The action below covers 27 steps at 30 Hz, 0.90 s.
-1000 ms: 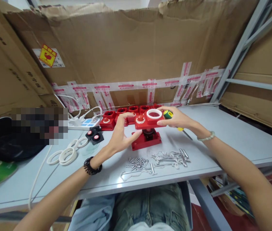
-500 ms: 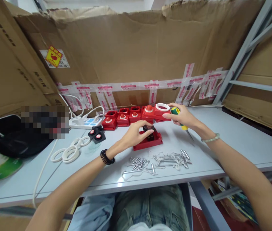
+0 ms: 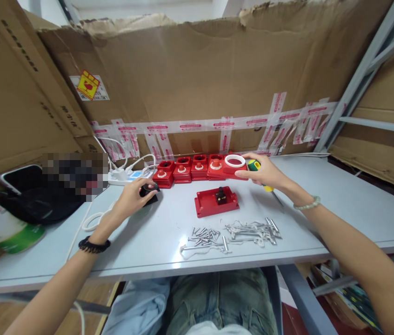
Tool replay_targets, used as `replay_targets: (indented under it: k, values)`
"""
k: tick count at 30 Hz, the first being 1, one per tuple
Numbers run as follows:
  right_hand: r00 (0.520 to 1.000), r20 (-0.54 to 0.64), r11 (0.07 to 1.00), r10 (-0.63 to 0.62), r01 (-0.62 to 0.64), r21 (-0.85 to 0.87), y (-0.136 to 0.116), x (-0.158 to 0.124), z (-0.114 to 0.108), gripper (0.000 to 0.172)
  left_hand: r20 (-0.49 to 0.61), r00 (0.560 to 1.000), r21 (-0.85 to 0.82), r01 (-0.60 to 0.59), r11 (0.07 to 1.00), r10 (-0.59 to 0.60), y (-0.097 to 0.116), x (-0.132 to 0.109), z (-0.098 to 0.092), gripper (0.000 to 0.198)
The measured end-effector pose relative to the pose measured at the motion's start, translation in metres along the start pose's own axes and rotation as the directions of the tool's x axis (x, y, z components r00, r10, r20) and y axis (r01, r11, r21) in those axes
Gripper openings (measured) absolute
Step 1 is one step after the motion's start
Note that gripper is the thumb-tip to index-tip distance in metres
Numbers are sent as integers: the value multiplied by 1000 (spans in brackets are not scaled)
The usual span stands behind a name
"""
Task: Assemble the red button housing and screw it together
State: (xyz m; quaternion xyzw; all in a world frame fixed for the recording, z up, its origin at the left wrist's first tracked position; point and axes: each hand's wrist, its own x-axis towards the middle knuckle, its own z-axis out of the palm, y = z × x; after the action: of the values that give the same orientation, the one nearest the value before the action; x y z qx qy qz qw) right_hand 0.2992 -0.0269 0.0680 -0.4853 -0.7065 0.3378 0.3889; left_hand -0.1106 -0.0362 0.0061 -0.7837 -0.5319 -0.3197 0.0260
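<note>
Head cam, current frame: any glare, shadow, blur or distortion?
Head view: glare spot on the table's front edge, below and left of the loose screws, whose fine detail looks soft; soft shadow beside the left forearm; black part in the left hand too dark to read; wide-angle stretch toward the frame edges; pixelated block at left.

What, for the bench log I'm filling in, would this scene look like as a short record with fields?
Left hand: fingers around a black round part
Right hand: holding a red cover and a green-and-yellow screwdriver
On the cover: white ring
Between the hands: open red base on the table, black block inside
Nearest the person: silver screws, metal rods with cords
Behind: row of red boxes
</note>
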Motion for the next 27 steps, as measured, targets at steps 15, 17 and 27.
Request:
replay_targets:
  k: [15, 17, 27]
  values:
    - [998, 68, 999, 8, -6, -38, -3, -5, 5, 60, 290, 956, 99, -72, 992, 41, -14, -63, -30, 28]
    - [997, 76, 996, -31, 37, -76, -2, -5, 7, 59, 258, 964, 84, -88, 993, 63, -10, -62, -28, 30]
    - [927, 113, 898, -357, 374, -233, -11, -23, 28, 61, 2, 883, -97, -467, 879, 470, 140, 19, 7, 65]
